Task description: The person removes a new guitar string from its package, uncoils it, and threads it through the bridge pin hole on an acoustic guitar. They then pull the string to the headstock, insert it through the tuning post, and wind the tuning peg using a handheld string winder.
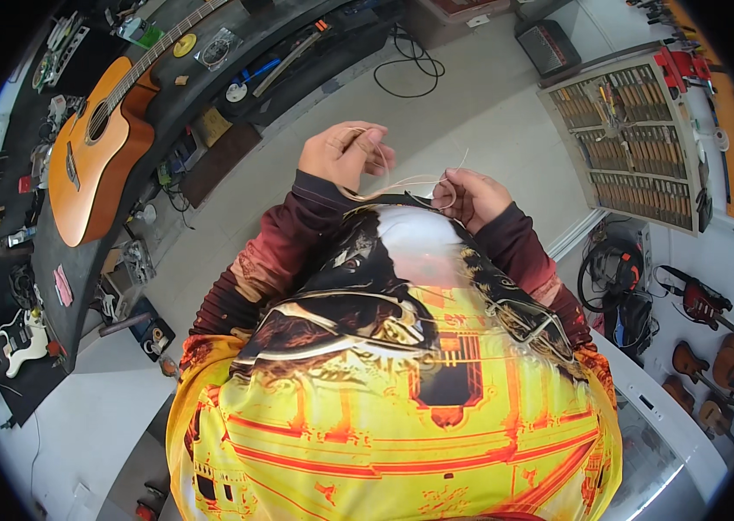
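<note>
Loops of bronze-coloured string (401,182) bridge left hand (345,158) and right hand (476,200), each with fingertips pinched on a section, beyond the printed shirt (341,421); from afar, I'd keep curves wide to avoid kinks.
</note>
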`<state>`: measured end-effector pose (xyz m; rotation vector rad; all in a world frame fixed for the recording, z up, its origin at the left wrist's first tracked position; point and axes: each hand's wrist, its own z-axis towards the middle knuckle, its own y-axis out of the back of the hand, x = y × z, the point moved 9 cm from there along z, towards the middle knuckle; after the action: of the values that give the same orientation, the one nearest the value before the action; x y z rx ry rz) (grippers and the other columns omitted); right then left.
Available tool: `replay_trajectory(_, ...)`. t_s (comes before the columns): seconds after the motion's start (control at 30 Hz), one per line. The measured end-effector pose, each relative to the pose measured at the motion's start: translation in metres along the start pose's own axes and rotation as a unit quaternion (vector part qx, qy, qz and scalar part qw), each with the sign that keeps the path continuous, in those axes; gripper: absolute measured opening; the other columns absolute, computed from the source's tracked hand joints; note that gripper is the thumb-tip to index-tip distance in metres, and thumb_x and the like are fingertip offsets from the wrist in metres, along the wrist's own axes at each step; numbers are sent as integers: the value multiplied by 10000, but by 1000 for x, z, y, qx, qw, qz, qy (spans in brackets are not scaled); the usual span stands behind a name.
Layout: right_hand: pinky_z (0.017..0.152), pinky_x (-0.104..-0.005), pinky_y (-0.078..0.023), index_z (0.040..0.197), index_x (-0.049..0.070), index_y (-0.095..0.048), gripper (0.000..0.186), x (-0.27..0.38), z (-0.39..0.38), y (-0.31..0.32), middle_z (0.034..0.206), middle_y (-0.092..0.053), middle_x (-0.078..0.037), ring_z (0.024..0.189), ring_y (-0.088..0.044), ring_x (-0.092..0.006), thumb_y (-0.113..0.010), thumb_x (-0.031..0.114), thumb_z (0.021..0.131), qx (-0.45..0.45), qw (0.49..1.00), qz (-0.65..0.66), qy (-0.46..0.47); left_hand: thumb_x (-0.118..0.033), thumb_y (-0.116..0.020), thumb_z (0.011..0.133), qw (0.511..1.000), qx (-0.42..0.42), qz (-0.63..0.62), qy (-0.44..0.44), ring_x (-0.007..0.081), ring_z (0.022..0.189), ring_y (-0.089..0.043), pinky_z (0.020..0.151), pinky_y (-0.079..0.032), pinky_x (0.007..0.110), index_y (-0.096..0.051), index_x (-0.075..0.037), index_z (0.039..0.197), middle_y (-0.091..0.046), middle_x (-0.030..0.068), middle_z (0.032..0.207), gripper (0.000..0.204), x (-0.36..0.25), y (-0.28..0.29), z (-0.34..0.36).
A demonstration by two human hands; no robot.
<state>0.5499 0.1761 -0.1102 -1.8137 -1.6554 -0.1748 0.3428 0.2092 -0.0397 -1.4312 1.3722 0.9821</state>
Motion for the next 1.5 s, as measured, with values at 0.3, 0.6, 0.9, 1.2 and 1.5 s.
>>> replay_trajectory(0.3,775,-304,-497,937,3,-714,264,41,-51,-29,858,-696,-89,826,-634,-178,-607,240,979,63,843,-398,356,-152,-597,988,981,-91,-153,72,157,622,-649,534,-515,265,-617,31,1179,-669,105,815,265,36,28,6)
replay_trajectory(0.6,720,-303,-522,954,-11,-633,352,36,-5,65,796,-673,-101,728,-662,-198,-517,312,1032,-123,948,12,294,-120,-624,974,992,-48,109,-47,47,577,-536,493,-403,201,-668,4,1124,-629,8,727,199,30,38,12)
replay_trajectory(0.9,823,-351,-528,998,70,-685,221,82,-33,81,906,-726,-59,895,-688,-160,-569,258,1005,-416,644,-472,436,-132,-607,979,983,17,182,-16,57,620,-543,563,-434,202,-595,-12,1232,-655,19,827,279,52,44,18)
replay_trajectory(1.2,716,-276,-547,1007,-12,-664,255,59,-12,39,811,-693,-61,745,-675,-131,-534,205,1032,-126,889,-212,387,-273,-519,1032,965,200,140,97,81,646,-555,578,-447,242,-468,-43,1420,-662,66,867,454,33,-11,7)
replay_trajectory(1.5,657,-270,-541,1053,-4,-646,285,49,-10,35,849,-706,-82,719,-679,-144,-527,254,1039,-152,933,-108,308,-133,-484,1031,880,385,-237,146,123,730,-575,584,-432,241,-505,70,1323,-606,74,1010,356,36,-17,2)
